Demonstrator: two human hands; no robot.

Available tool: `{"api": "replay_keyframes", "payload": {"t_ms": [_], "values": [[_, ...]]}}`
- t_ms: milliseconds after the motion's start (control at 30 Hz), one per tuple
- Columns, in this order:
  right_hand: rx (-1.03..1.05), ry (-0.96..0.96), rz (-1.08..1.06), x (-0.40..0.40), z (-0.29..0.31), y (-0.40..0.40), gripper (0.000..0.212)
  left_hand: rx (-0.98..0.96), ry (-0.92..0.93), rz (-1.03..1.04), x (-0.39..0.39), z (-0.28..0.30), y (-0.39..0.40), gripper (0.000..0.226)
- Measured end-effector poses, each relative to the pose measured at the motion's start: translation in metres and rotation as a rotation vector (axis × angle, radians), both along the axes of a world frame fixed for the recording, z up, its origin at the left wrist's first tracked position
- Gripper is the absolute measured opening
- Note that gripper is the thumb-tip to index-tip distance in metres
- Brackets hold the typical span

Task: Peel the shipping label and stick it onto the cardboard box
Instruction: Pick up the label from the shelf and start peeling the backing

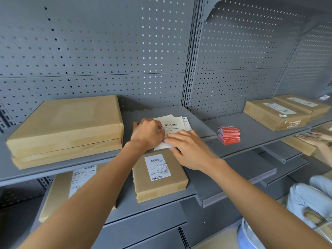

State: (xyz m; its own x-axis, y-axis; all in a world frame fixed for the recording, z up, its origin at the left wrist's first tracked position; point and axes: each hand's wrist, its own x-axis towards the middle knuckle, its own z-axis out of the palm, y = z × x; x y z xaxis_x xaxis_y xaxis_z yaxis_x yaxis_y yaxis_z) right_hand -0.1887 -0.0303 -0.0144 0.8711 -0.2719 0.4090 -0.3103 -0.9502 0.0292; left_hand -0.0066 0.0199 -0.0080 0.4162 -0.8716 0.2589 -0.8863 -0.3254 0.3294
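Observation:
A loose pile of white shipping labels [172, 123] with barcodes lies on the grey upper shelf [251, 135]. My left hand [147, 132] rests on the pile's left side, its fingers curled and pinching the top label's edge. Lying flat with fingers spread, my right hand [186, 148] presses on the front of the pile. Two large plain cardboard boxes [66, 126] are stacked to the left of the labels. Below, on the lower shelf [161, 203], sits a small cardboard box [159, 184] with a white label stuck on top.
A stack of red cards [229, 134] stands right of the labels. Two labelled boxes [280, 112] sit on the shelf at far right. Another person's hand [314, 139] and knee [309, 196] show at the right edge. A labelled box [59, 191] lies lower left. Perforated grey panels form the back wall.

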Motion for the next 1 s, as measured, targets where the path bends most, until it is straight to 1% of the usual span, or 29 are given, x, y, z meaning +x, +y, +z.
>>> {"api": "replay_keyframes", "payload": {"t_ms": [133, 233, 400, 533, 700, 733, 833, 933, 1000], "values": [[-0.005, -0.027, -0.005, 0.002, 0.006, -0.002, 0.038, -0.073, -0.001, -0.007, -0.004, 0.009, 0.006, 0.031], [0.001, -0.109, -0.050, 0.004, 0.013, -0.006, 0.039, -0.158, 0.047, -0.026, -0.009, 0.022, 0.012, 0.031], [-0.020, -0.270, -0.100, 0.009, 0.047, -0.011, 0.040, -0.384, 0.237, -0.065, -0.011, 0.060, 0.024, 0.023], [-0.051, -0.374, -0.108, 0.026, 0.088, -0.012, 0.042, -0.576, 0.290, -0.056, 0.003, 0.099, 0.043, 0.025], [-0.060, -0.526, -0.058, 0.069, 0.130, -0.001, 0.039, -0.754, 0.581, -0.106, 0.042, 0.126, 0.076, 0.030], [-0.051, -0.552, -0.027, 0.087, 0.139, 0.006, 0.039, -0.781, 0.628, -0.117, 0.057, 0.132, 0.088, 0.030], [-0.071, -0.579, -0.008, 0.117, 0.149, 0.014, 0.041, -0.785, 0.754, -0.152, 0.074, 0.138, 0.107, 0.027], [-0.060, -0.603, 0.051, 0.158, 0.156, 0.034, 0.043, -0.786, 0.779, -0.149, 0.101, 0.143, 0.133, 0.028], [-0.077, -0.620, 0.104, 0.182, 0.159, 0.052, 0.042, -0.792, 0.780, -0.150, 0.120, 0.145, 0.149, 0.025]]}}
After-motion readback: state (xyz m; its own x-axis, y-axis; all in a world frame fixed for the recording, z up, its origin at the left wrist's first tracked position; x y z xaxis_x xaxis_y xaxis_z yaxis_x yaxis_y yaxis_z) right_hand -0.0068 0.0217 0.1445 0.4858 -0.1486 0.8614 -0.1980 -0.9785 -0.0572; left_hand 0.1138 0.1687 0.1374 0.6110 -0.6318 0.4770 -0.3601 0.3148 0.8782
